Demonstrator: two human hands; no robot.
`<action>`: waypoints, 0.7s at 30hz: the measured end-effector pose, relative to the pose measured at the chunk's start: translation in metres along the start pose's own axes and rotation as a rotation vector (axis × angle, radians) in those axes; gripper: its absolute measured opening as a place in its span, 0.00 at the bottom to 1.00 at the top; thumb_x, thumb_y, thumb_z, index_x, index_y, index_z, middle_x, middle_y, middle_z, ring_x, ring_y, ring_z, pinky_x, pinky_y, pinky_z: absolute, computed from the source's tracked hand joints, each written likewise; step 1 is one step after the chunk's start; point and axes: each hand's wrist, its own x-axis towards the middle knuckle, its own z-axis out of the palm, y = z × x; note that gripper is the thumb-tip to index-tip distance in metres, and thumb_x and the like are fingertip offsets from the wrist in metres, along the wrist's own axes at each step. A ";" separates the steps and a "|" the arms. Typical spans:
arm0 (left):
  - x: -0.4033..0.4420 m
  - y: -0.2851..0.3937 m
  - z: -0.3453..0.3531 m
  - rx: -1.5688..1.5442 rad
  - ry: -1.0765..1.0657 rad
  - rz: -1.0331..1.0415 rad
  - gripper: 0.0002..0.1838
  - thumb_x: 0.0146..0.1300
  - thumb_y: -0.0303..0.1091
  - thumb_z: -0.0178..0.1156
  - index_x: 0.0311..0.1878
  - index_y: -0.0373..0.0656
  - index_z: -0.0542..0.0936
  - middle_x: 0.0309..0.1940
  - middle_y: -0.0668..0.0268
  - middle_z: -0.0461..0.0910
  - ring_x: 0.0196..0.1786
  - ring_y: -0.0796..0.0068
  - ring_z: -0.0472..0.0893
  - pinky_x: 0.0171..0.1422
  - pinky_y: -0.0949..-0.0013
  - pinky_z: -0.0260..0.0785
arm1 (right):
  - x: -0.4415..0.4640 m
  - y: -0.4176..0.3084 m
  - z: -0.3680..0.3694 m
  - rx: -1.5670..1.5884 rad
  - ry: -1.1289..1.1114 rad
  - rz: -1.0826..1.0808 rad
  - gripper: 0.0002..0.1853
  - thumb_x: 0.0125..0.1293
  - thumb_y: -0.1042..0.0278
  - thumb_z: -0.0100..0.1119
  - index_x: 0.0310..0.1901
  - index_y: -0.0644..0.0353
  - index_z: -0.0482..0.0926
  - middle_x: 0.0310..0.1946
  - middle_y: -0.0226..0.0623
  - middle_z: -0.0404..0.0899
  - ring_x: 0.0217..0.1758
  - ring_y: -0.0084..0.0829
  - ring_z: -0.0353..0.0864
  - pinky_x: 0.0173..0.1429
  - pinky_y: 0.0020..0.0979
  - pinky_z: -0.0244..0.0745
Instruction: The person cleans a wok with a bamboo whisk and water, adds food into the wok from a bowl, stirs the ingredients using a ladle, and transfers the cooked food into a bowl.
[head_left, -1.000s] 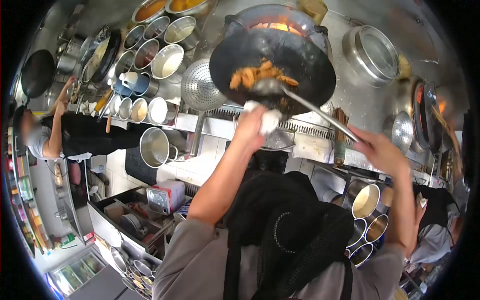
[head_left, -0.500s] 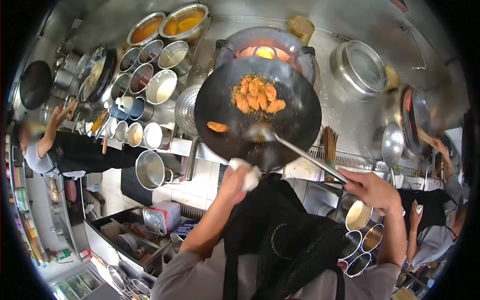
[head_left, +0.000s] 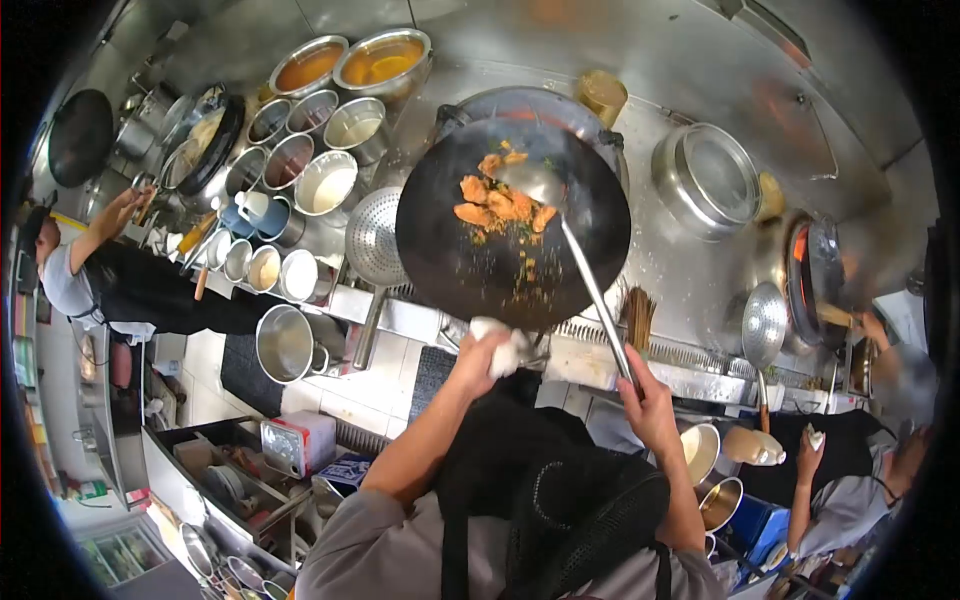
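Note:
A black wok (head_left: 435,235) sits tilted on the burner (head_left: 520,100), holding browned, orange-coloured food pieces (head_left: 485,205) and small bits of green and orange seasoning. At the wok's near edge, my left hand (head_left: 474,370) is closed around a folded white cloth (head_left: 508,357); whether it grips a wok handle through the cloth is hidden. My right hand (head_left: 650,405) grips the long metal handle of a ladle (head_left: 590,272), whose head rests among the food pieces at the far side of the wok.
A perforated strainer (head_left: 377,235) lies left of the wok, beside several metal pots of sauces (head_left: 328,183). To the right stand stacked metal pans (head_left: 710,180) and a bamboo brush (head_left: 638,318). Co-workers (head_left: 90,270) are at both sides, one (head_left: 850,470) close on the right.
The ladle head has moved from the near part of the wok up into the food pieces, which are shifted and more scattered. My right hand has moved left, its handle now steeper.

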 end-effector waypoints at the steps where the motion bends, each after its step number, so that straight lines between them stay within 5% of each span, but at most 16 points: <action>1: 0.005 0.013 0.022 -0.125 0.048 0.023 0.11 0.62 0.25 0.60 0.48 0.38 0.75 0.36 0.59 0.82 0.37 0.64 0.84 0.39 0.58 0.80 | -0.007 -0.004 0.004 0.007 0.007 0.021 0.27 0.70 0.73 0.58 0.70 0.58 0.68 0.56 0.60 0.78 0.54 0.53 0.84 0.54 0.39 0.78; 6: 0.013 0.061 0.047 -0.199 -0.056 0.014 0.05 0.66 0.29 0.57 0.40 0.39 0.80 0.33 0.61 0.83 0.32 0.68 0.82 0.35 0.64 0.75 | 0.034 -0.013 0.025 -0.143 0.281 -0.247 0.27 0.72 0.74 0.54 0.72 0.61 0.63 0.54 0.62 0.78 0.58 0.59 0.78 0.59 0.42 0.74; 12: 0.006 0.086 0.039 -0.250 -0.167 -0.046 0.07 0.68 0.31 0.55 0.39 0.37 0.78 0.31 0.61 0.81 0.30 0.65 0.81 0.31 0.63 0.74 | 0.064 -0.043 0.038 -0.136 0.352 -0.143 0.27 0.74 0.71 0.51 0.73 0.59 0.62 0.52 0.63 0.78 0.54 0.60 0.79 0.56 0.45 0.74; 15: 0.009 0.105 0.053 -0.214 -0.187 0.040 0.05 0.68 0.29 0.54 0.39 0.37 0.76 0.30 0.61 0.80 0.30 0.67 0.81 0.31 0.62 0.76 | 0.081 -0.066 0.039 -0.165 0.495 -0.273 0.25 0.75 0.70 0.51 0.72 0.58 0.64 0.28 0.53 0.77 0.28 0.43 0.75 0.41 0.36 0.74; 21: 0.035 0.126 0.062 0.093 -0.263 0.420 0.10 0.62 0.20 0.54 0.46 0.37 0.71 0.35 0.61 0.77 0.33 0.68 0.81 0.34 0.63 0.78 | 0.122 -0.109 0.019 -0.192 0.563 -0.205 0.27 0.76 0.67 0.50 0.74 0.58 0.61 0.23 0.50 0.76 0.23 0.39 0.78 0.36 0.39 0.75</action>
